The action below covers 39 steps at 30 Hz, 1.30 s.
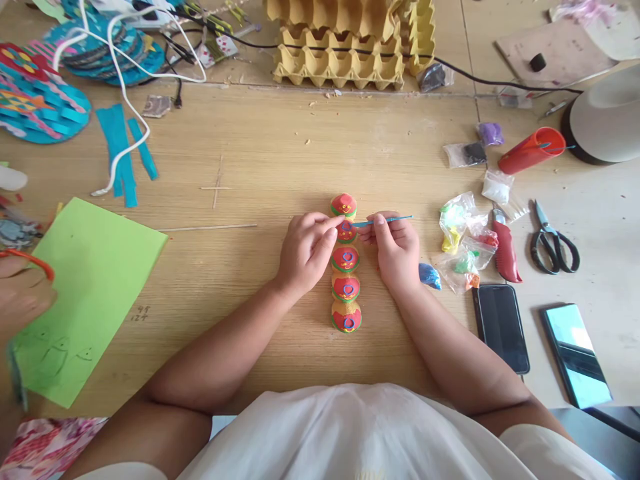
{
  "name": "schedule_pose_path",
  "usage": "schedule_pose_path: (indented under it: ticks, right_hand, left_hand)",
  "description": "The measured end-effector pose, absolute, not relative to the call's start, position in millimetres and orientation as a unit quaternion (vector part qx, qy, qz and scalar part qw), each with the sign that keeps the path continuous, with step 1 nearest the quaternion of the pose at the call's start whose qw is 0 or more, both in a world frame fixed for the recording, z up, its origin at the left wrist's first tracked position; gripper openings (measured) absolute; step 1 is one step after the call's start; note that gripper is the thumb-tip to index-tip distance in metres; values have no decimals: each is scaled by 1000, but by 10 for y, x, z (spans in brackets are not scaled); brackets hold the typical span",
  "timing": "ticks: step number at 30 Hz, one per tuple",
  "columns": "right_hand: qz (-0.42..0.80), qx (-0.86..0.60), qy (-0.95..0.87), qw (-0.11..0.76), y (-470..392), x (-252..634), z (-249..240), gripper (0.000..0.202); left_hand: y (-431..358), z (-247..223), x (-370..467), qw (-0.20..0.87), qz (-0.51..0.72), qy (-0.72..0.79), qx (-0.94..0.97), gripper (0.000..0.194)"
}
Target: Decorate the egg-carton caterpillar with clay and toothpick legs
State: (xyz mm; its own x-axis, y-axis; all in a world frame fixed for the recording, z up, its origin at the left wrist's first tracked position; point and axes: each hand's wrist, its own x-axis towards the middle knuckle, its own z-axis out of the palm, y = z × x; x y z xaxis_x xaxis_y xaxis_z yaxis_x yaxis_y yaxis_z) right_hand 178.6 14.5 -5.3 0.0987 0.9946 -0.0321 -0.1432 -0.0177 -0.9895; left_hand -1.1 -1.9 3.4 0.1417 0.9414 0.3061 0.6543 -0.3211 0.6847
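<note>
A strip of egg-carton cups (345, 258) runs up the table before me, its domes covered in red clay with green rims, yellow bits and blue rings. In my right hand (397, 250) is a thin blue modelling tool (383, 221), pinched between thumb and fingers. The tool's broader end points left, over the second dome from the far end. My left hand (311, 250) is at the strip's left side, fingers curled together with their tips by that same dome. Whatever they may pinch is too small to make out.
Bagged clay (467, 237), a red-handled cutter (506, 247), scissors (555, 243) and two phones (501, 327) lie right. A red cup (531, 150) stands behind them. Egg trays (340, 57) sit at the back. Left, another person's hand (23, 293) holds something orange over green paper (100, 280).
</note>
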Motion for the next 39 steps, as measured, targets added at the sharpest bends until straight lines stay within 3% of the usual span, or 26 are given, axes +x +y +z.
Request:
schedule_pose_path:
  ticks: [39]
  right_hand:
    - [512, -502, -441, 540, 143, 1792, -49, 35]
  left_hand:
    - [-13, 35, -14, 200, 355, 546, 732, 54]
